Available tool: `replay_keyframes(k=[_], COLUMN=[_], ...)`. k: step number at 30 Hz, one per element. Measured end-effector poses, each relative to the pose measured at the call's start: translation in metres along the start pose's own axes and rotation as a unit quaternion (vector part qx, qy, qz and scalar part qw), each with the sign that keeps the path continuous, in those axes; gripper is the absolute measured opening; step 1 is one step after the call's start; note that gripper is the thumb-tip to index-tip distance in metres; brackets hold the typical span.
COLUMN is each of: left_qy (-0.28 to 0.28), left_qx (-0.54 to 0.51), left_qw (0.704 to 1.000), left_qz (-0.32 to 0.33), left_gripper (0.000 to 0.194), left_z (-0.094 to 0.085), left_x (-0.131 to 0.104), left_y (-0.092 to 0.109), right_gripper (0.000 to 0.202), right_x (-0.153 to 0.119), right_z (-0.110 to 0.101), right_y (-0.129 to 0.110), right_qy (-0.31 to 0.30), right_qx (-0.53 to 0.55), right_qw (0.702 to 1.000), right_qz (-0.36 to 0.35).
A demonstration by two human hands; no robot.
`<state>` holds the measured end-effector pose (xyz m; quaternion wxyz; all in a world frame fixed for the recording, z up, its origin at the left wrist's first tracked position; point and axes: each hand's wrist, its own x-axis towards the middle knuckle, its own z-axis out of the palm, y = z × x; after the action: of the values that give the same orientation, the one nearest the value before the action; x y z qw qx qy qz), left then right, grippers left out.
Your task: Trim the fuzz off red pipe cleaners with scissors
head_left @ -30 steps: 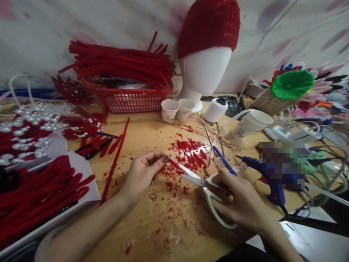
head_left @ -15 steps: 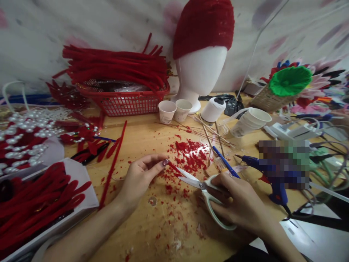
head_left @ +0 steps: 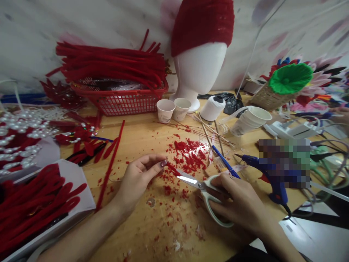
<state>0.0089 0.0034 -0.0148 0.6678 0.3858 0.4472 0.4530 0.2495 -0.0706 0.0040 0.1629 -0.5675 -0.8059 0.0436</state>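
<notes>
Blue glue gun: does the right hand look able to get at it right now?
Probably not without putting down the scissors that the right hand holds; the blue glue gun lies close by.

Dim, soft light leaves a glare spot on the table (head_left: 144, 136) beyond the scissors (head_left: 200, 185) and a gleam along their blades (head_left: 188, 179); well right of them, a pixelated patch (head_left: 283, 162) hides detail.

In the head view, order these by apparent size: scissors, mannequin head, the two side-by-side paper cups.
1. Mannequin head
2. Scissors, though nearer the camera
3. The two paper cups, too alike to rank
</notes>
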Motion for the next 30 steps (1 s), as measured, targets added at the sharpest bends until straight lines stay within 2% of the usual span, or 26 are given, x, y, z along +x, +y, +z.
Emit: replay_keyframes(k=[14, 22, 30], left_qy=[0.010, 0.002, -0.013], left_qx=[0.006, 0.044, 0.013], left_qw=[1.000, 0.999, 1.000], left_qz=[-0.002, 0.000, -0.016], left_gripper=[0.013, 0.019, 0.015], left_z=[0.0024, 0.0004, 0.0019], left_x=[-0.0005, 0.0007, -0.0003], left_y=[0.0040, 0.0002, 0.0035], right_gripper=[0.014, 0.013, 0.013], right_x=[-0.0013, -0.0039, -0.0040], right_z=[0.0021, 0.0052, 0.0083], right_y=[0.0013, 0.0021, 0.0015], right_qy=[-0.023, -0.022, -0.015], right_qx=[0.022, 0.017, -0.009], right_qw=[0.999, 0.999, 1.000], right_qz=[0.036, 0.026, 0.010])
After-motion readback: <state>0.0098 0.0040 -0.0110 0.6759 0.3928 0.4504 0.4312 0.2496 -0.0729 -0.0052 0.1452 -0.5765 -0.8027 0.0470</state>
